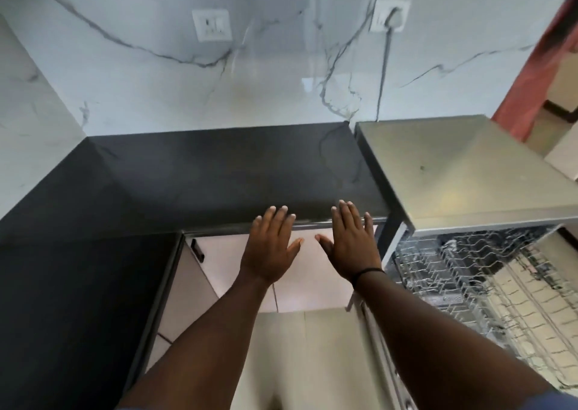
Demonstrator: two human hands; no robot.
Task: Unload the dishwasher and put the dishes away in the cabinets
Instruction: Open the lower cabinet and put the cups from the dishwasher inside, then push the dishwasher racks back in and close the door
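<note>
The dishwasher [469,172] stands to the right of both hands, its wire rack [488,272] pulled out and apparently bare. The right hand [352,244] is nearer to it than the left hand [272,247]. Both hands are flat, fingers straight, holding nothing, held side by side over the front edge of the black countertop [203,175].

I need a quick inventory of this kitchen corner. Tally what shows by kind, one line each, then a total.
Hands: 2, the left hand and the right hand, both flat and holding nothing
Wall sockets: 2, one bare socket and one socket with a plug
Dishwasher racks: 1, the wire rack, pulled out
Black cabinet handles: 1, handle
Wristbands: 1, black band
Total: 7
</note>
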